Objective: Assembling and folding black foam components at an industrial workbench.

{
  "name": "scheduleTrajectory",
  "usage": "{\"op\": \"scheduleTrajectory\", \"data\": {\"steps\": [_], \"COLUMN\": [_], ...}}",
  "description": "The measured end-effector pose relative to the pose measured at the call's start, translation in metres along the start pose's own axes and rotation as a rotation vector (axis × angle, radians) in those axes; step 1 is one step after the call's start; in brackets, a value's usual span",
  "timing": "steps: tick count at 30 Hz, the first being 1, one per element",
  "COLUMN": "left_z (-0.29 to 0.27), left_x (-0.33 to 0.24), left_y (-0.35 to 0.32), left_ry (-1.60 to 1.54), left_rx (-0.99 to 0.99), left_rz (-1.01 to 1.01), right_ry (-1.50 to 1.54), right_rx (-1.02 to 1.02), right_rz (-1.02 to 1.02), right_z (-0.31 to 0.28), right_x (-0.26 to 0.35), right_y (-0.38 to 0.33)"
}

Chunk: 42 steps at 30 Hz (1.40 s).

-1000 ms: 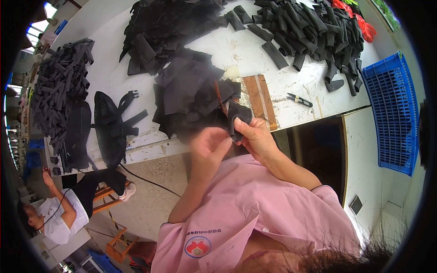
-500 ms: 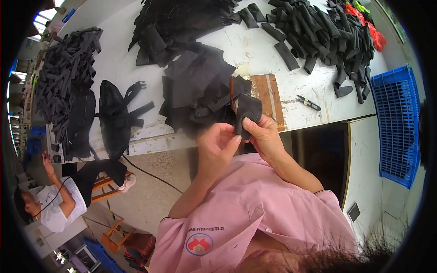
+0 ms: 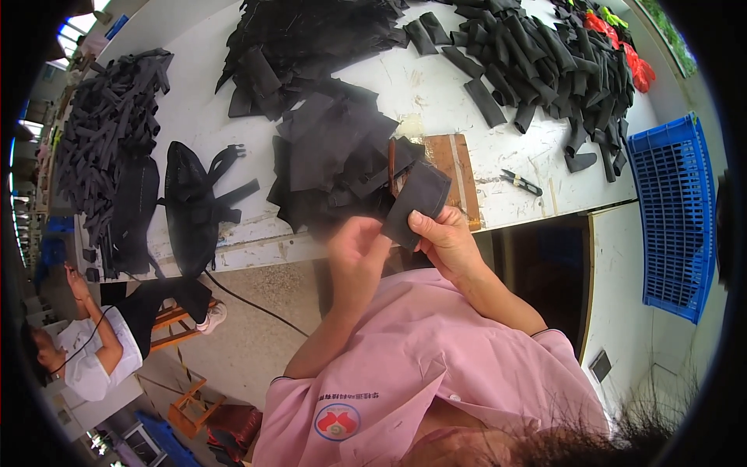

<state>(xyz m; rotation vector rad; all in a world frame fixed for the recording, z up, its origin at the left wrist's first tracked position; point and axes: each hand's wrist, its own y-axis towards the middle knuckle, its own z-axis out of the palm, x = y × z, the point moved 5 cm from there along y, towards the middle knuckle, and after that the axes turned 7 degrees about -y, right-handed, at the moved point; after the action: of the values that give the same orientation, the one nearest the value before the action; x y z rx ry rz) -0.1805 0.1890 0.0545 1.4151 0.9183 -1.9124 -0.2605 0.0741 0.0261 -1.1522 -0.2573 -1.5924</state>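
A small black fabric piece (image 3: 420,198), flat and folded with a stitched edge, is held up in front of me, tilted. My right hand (image 3: 447,237) pinches its lower right part, thumb on top and fingers underneath. My left hand (image 3: 356,251) is curled at its lower left corner, slightly blurred, with fingertips partly hidden by the cloth. Just beyond my hands lies a loose pile of black fabric pieces (image 3: 331,156). Behind the held piece, a thin brown upright strip (image 3: 392,162) stands by a brown wooden board (image 3: 459,175).
Thread snips (image 3: 521,183) lie on the white table (image 3: 537,156). Heaps of black tubes (image 3: 537,54), cut cloth (image 3: 311,35) and narrow strips (image 3: 109,117) surround me. A black strapped bag (image 3: 191,206) lies left. A blue crate (image 3: 675,218) stands right. Another person (image 3: 97,342) sits far left.
The fabric piece has turned and now shows a broader flat face. My left hand has drawn slightly down and left; its thumb no longer shows on the front of the cloth.
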Motion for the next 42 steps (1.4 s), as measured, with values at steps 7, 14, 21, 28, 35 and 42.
{"op": "scheduleTrajectory", "data": {"steps": [7, 14, 21, 28, 35, 42], "left_z": [-0.004, 0.002, 0.011, -0.007, -0.004, -0.009], "left_x": [-0.004, -0.019, -0.022, 0.004, -0.009, -0.018], "left_y": [-0.001, -0.006, -0.011, 0.0, 0.004, -0.003], "left_ry": [0.007, 0.33, 0.635, -0.38, -0.639, 0.375], "left_rx": [-0.083, 0.042, -0.174, -0.177, 0.178, -0.156], "left_rz": [0.028, 0.236, 0.671, -0.045, -0.277, 0.371], "right_ry": [-0.36, -0.827, -1.183, -1.223, -0.164, 0.189], "right_rx": [0.136, 0.115, 0.002, -0.185, 0.172, 0.275], "right_rz": [0.188, -0.49, -0.846, -0.886, 0.112, 0.272], "right_z": [-0.001, 0.017, 0.039, 0.041, 0.022, 0.038], "right_x": [0.006, 0.042, 0.046, 0.038, 0.019, 0.006], "right_y": [0.004, -0.016, -0.015, -0.01, 0.0, -0.01]}}
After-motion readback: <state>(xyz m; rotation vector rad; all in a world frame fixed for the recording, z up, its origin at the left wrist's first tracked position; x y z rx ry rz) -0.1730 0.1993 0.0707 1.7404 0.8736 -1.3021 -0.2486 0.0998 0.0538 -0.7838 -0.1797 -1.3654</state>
